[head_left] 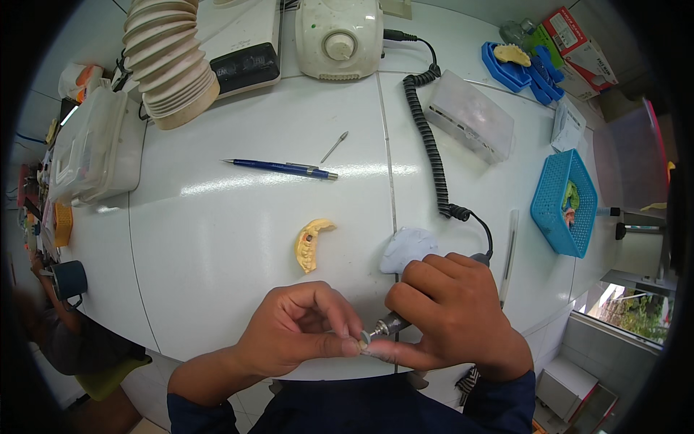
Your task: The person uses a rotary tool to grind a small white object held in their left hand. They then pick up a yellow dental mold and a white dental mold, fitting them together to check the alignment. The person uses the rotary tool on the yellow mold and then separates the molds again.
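Note:
My right hand is wrapped around a rotary handpiece, held near the table's front edge. A small grey grinding disc sits at its tip. Opposite it, my left hand pinches a tiny pale piece between thumb and fingertips, right against the disc; the fingers mostly hide it, and its kind is unclear. My right thumb reaches to the left fingertips. Farther back lies a yellow dental cast with a small dark metallic spot among its teeth. A pale bluish lump rests just beyond my right hand.
A blue mechanical pencil and a bur lie mid-table. Behind are a control box with a coiled cord, a ribbed hose and a clear case. A blue basket stands right. Another person sits at far left.

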Motion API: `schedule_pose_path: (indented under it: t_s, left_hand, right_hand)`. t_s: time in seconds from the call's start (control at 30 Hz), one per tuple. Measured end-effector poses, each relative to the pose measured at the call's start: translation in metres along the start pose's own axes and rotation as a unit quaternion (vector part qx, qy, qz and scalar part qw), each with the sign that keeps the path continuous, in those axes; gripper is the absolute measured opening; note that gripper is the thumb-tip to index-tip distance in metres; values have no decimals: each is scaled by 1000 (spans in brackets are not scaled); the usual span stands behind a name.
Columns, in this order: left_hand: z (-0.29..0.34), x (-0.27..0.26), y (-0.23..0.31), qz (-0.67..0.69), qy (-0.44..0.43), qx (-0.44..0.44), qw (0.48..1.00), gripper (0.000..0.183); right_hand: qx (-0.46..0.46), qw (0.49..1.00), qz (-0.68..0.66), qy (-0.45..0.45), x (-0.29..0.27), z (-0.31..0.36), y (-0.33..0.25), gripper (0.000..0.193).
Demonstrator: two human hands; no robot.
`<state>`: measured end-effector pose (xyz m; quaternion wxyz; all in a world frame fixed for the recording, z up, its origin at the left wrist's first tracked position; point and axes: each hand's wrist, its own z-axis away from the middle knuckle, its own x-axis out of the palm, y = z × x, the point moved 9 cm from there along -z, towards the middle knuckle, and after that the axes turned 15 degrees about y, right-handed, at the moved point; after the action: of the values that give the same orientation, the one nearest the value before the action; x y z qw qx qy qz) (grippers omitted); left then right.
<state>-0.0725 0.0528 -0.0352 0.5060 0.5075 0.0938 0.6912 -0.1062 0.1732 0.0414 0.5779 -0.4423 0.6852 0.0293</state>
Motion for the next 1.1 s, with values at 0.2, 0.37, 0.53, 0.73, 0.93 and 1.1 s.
schedule_pose_path:
  t_s: [0.2,0.37,0.53,0.73,0.93,1.1]
  left_hand:
    - [0,-1,-1,-3,0,2,1000,19]
    - [-1,0,-1,1,0,-3,1000,19]
    - [-1,1,-1,2,-3,-6,1000,19]
    - [0,1,-2,-1,-3,-7,1000,20]
    - [-1,0,-3,-11,0,-14,1000,20]
    - [-1,0,-4,-12,0,-15,1000,20]
  right_hand:
    - [0,1000,0,-2,1,1,0,45]
    - [0,1000,-9,13,1,1,0,45]
    - [-5,1000,-4,-11,2,1,-1,41]
    - [-4,1000,-15,-14,2,1,-2,40]
    - [-1,1000,-15,-16,2,1,-1,40]
    - [0,1000,-10,-10,2,1,0,40]
